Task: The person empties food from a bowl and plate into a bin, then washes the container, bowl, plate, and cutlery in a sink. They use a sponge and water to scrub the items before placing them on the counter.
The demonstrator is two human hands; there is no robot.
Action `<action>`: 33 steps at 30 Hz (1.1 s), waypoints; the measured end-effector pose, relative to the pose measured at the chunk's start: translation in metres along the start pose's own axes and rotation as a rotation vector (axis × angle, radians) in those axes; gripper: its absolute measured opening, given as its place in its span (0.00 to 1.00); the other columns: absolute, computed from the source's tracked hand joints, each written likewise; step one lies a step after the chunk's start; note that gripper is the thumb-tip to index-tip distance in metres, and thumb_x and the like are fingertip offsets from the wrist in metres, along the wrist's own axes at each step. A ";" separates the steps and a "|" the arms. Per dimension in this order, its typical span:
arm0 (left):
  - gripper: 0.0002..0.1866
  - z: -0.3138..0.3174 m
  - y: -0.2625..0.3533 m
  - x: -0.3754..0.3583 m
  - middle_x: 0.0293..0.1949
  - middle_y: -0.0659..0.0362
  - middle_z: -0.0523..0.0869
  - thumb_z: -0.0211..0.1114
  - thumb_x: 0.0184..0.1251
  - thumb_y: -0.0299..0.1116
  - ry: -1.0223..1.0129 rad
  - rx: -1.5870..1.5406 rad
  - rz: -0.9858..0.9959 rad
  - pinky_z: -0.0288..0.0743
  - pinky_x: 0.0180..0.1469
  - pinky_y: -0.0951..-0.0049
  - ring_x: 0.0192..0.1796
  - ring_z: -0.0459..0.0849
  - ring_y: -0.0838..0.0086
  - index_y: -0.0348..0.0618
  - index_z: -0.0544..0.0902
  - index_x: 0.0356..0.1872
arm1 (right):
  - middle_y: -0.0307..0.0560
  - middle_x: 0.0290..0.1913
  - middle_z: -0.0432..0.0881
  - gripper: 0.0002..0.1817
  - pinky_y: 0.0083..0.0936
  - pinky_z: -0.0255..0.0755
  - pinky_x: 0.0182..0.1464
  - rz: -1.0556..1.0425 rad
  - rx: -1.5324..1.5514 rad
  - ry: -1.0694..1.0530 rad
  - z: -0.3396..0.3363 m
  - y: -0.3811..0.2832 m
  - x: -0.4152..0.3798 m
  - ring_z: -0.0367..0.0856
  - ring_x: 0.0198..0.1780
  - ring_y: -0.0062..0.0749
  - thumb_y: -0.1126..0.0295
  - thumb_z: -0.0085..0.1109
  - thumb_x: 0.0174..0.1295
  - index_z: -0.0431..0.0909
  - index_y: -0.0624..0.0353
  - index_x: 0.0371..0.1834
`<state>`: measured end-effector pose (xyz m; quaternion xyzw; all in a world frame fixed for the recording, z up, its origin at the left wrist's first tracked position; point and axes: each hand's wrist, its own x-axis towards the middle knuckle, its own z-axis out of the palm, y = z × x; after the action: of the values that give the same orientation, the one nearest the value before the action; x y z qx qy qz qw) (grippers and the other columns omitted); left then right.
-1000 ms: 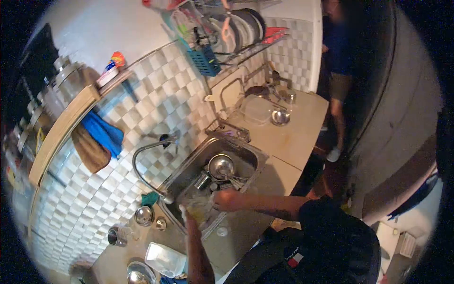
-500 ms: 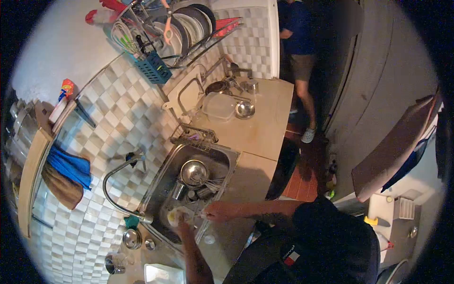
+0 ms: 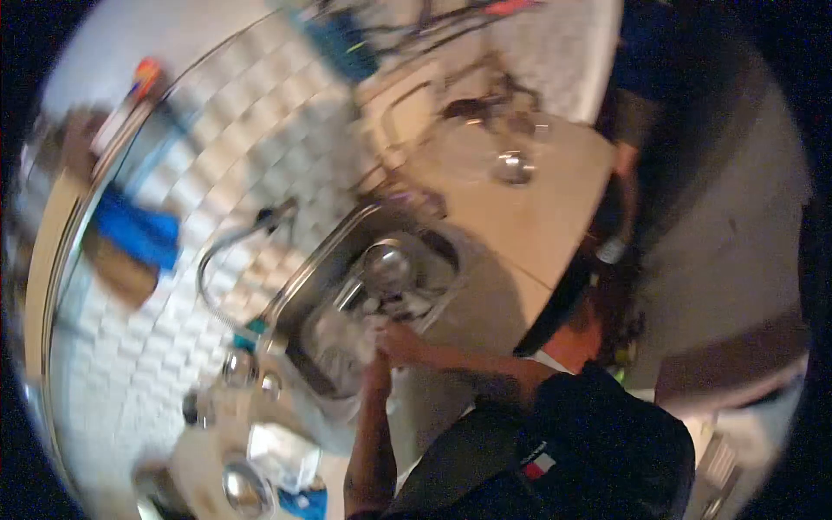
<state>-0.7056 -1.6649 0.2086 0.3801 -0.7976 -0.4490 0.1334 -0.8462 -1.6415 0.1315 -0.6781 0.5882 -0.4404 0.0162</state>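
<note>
My hands meet over the near edge of the sink, and the picture is smeared by motion. My right hand is curled closed, and a small pale patch shows at its fingertips; I cannot make out what it holds. Just below it, my left hand touches or overlaps it, its fingers blurred. Inside the sink, a round metal bowl lies toward the far end. A metal cup sits beside it, with blurred utensils nearby. The bottom close to my hands looks whitish.
A curved faucet rises along the tiled wall. On the counter beyond the sink stands a shiny bowl. A white container and a round metal lidded pot are on the near counter. Another person's leg shows in the passage.
The view has swung, shifting the sink and far counter. My left hand, earlier over the sink with a whitish and yellow sponge-like thing, has come up against my right hand.
</note>
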 end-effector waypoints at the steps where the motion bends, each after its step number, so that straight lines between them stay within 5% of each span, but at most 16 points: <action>1: 0.19 0.001 0.006 0.002 0.54 0.40 0.78 0.50 0.72 0.39 -0.022 -0.097 0.001 0.73 0.52 0.57 0.55 0.79 0.53 0.37 0.72 0.56 | 0.56 0.53 0.77 0.17 0.49 0.66 0.58 -0.065 0.062 -0.063 0.036 0.032 -0.010 0.72 0.59 0.49 0.62 0.50 0.64 0.77 0.61 0.50; 4: 0.18 0.012 -0.034 0.001 0.47 0.39 0.80 0.51 0.72 0.43 -0.035 0.282 0.372 0.73 0.51 0.56 0.51 0.80 0.48 0.41 0.76 0.51 | 0.56 0.52 0.78 0.16 0.44 0.69 0.57 -0.064 0.212 -0.449 0.010 0.015 0.017 0.76 0.56 0.47 0.65 0.43 0.68 0.74 0.62 0.52; 5: 0.18 0.005 -0.020 -0.009 0.45 0.40 0.81 0.52 0.71 0.44 -0.054 0.187 0.112 0.73 0.50 0.55 0.49 0.80 0.47 0.41 0.77 0.49 | 0.57 0.50 0.78 0.16 0.42 0.71 0.54 0.218 0.538 -0.476 0.018 0.020 0.017 0.77 0.54 0.45 0.64 0.45 0.67 0.74 0.62 0.51; 7: 0.18 -0.014 0.012 -0.034 0.40 0.41 0.82 0.53 0.71 0.45 -0.054 0.088 -0.179 0.74 0.48 0.54 0.46 0.81 0.45 0.40 0.78 0.46 | 0.59 0.44 0.80 0.15 0.38 0.73 0.47 0.278 0.633 -0.369 0.010 0.020 0.036 0.79 0.47 0.43 0.64 0.51 0.63 0.75 0.63 0.47; 9: 0.18 -0.024 -0.007 -0.061 0.36 0.42 0.83 0.54 0.70 0.45 0.019 0.212 -0.078 0.75 0.44 0.53 0.42 0.82 0.45 0.39 0.79 0.44 | 0.60 0.38 0.81 0.15 0.35 0.74 0.41 -0.135 0.034 -0.436 0.011 0.063 0.067 0.81 0.40 0.44 0.66 0.59 0.56 0.77 0.65 0.41; 10: 0.18 -0.030 -0.023 -0.080 0.34 0.42 0.83 0.55 0.69 0.46 0.064 0.340 0.064 0.75 0.42 0.53 0.40 0.83 0.46 0.39 0.79 0.42 | 0.61 0.38 0.81 0.15 0.35 0.75 0.41 -0.055 -0.126 -0.599 0.023 0.083 0.071 0.81 0.39 0.45 0.66 0.61 0.53 0.78 0.66 0.40; 11: 0.18 -0.043 -0.035 -0.102 0.32 0.43 0.83 0.57 0.68 0.45 0.134 0.042 -0.237 0.75 0.38 0.52 0.36 0.83 0.48 0.38 0.79 0.41 | 0.62 0.38 0.81 0.16 0.36 0.75 0.41 -0.001 -0.299 -0.775 0.035 0.101 0.075 0.81 0.38 0.46 0.67 0.63 0.50 0.78 0.67 0.38; 14: 0.17 -0.101 -0.052 -0.157 0.35 0.50 0.82 0.57 0.70 0.42 0.633 -0.321 -0.364 0.76 0.33 0.59 0.32 0.81 0.60 0.42 0.76 0.51 | 0.63 0.43 0.81 0.19 0.41 0.75 0.49 0.425 -0.224 -0.703 0.006 0.055 0.093 0.79 0.47 0.49 0.67 0.60 0.50 0.78 0.72 0.40; 17: 0.24 -0.162 -0.031 -0.195 0.42 0.59 0.80 0.52 0.74 0.51 1.131 -0.666 -0.350 0.77 0.38 0.68 0.39 0.81 0.71 0.41 0.74 0.56 | 0.61 0.44 0.82 0.16 0.43 0.74 0.53 0.234 -0.422 -0.622 0.021 0.030 0.101 0.80 0.48 0.50 0.69 0.57 0.52 0.80 0.69 0.40; 18: 0.21 -0.174 -0.028 -0.196 0.43 0.53 0.81 0.53 0.73 0.48 1.274 -0.311 -0.212 0.76 0.45 0.66 0.42 0.80 0.67 0.39 0.77 0.51 | 0.59 0.44 0.81 0.15 0.43 0.74 0.53 0.165 -0.286 -0.571 0.034 0.022 0.104 0.80 0.49 0.50 0.68 0.57 0.53 0.80 0.67 0.40; 23: 0.22 -0.195 -0.114 -0.205 0.51 0.39 0.80 0.60 0.61 0.41 0.643 0.971 -0.167 0.73 0.55 0.56 0.50 0.80 0.46 0.40 0.78 0.53 | 0.52 0.44 0.80 0.10 0.43 0.72 0.53 -0.289 -0.001 -0.506 0.109 -0.107 0.151 0.79 0.45 0.49 0.64 0.57 0.56 0.81 0.56 0.34; 26: 0.21 -0.227 -0.125 -0.185 0.51 0.41 0.81 0.63 0.56 0.42 0.121 0.457 -0.206 0.73 0.56 0.55 0.54 0.78 0.48 0.39 0.82 0.47 | 0.49 0.37 0.81 0.08 0.44 0.73 0.51 -0.454 -0.069 -0.448 0.192 -0.154 0.164 0.80 0.43 0.45 0.64 0.56 0.56 0.81 0.55 0.27; 29: 0.16 -0.226 -0.185 -0.177 0.37 0.47 0.84 0.70 0.47 0.38 0.003 0.756 -0.071 0.75 0.54 0.58 0.49 0.80 0.53 0.37 0.84 0.36 | 0.48 0.31 0.82 0.09 0.45 0.74 0.47 -0.476 -0.409 -0.662 0.237 -0.158 0.171 0.82 0.38 0.45 0.66 0.54 0.55 0.81 0.55 0.23; 30: 0.17 -0.226 -0.196 -0.171 0.38 0.48 0.83 0.73 0.43 0.37 -0.175 0.933 -0.214 0.76 0.53 0.60 0.48 0.81 0.54 0.40 0.85 0.35 | 0.50 0.29 0.83 0.10 0.45 0.74 0.45 -0.433 -0.573 -0.808 0.248 -0.164 0.169 0.82 0.34 0.47 0.66 0.52 0.55 0.82 0.57 0.24; 32: 0.19 -0.227 -0.187 -0.161 0.43 0.47 0.83 0.75 0.42 0.40 -0.232 0.751 -0.401 0.76 0.53 0.60 0.49 0.81 0.54 0.40 0.85 0.35 | 0.57 0.31 0.82 0.13 0.47 0.73 0.43 -0.294 -0.029 -0.672 0.246 -0.156 0.154 0.81 0.35 0.54 0.63 0.49 0.56 0.81 0.59 0.26; 33: 0.21 -0.230 -0.229 -0.161 0.44 0.47 0.83 0.75 0.41 0.43 -0.289 0.761 -0.164 0.76 0.52 0.60 0.49 0.81 0.54 0.39 0.85 0.35 | 0.58 0.29 0.80 0.11 0.47 0.72 0.42 -0.040 -0.055 -0.509 0.204 -0.201 0.157 0.80 0.33 0.54 0.64 0.53 0.53 0.79 0.60 0.25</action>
<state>-0.3582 -1.7597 0.1712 0.3977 -0.8842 -0.1802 -0.1661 -0.5754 -1.8081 0.2062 -0.7789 0.5633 -0.2394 0.1366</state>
